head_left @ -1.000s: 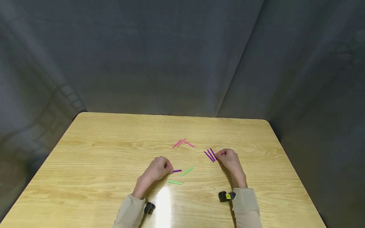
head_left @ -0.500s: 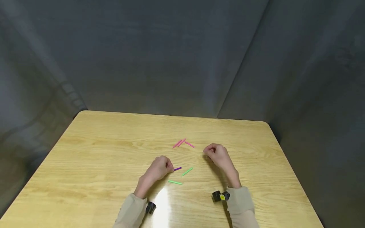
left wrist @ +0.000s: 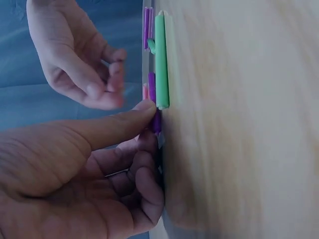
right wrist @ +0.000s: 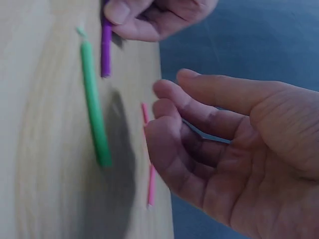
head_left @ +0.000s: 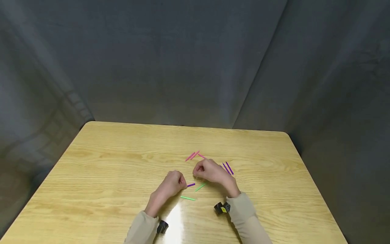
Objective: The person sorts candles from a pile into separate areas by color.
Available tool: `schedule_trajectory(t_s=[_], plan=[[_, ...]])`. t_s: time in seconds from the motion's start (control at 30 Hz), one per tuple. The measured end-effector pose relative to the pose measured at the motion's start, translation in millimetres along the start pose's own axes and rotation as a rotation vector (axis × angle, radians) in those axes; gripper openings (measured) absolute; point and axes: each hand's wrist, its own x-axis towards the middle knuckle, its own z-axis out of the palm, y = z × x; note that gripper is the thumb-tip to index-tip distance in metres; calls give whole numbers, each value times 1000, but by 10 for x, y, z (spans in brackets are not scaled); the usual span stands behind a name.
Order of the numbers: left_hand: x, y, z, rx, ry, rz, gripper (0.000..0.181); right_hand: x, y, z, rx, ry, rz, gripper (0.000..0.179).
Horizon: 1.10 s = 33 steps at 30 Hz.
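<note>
In the head view my left hand pinches a thin purple candle low over the table, between thumb and fingers. The left wrist view shows that candle poking out past the thumb. Just right of it, my right hand hovers with loosely curled fingers and holds nothing, as the right wrist view confirms. Two green candles lie near the hands: one in front, another below the right hand. In the right wrist view a green candle shows a short wick.
Three pink candles lie farther back on the wooden table; the right hand partly covers one. Three purple candles lie side by side to the right, partly behind that hand. Grey curtains surround the table.
My right hand has left the purple candles at the right and moved left, close to the left hand. The left hand stays in place, and its purple candle has tilted slightly.
</note>
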Motion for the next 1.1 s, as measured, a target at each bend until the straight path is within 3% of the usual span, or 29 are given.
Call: schedule_trajectory(t_s=[0.33,0.47,1.1], plan=[[-29,-41,0,-31,-41,-12,14,61,-10,266,-61,-83,-14,11],[-8,-46,-9,-34,-67,-16,12,74,-23,279,-82,-70,-12,13],[11,-14,-7,22,-68,-24,10,88,-43,283,-131,-52,-22,19]])
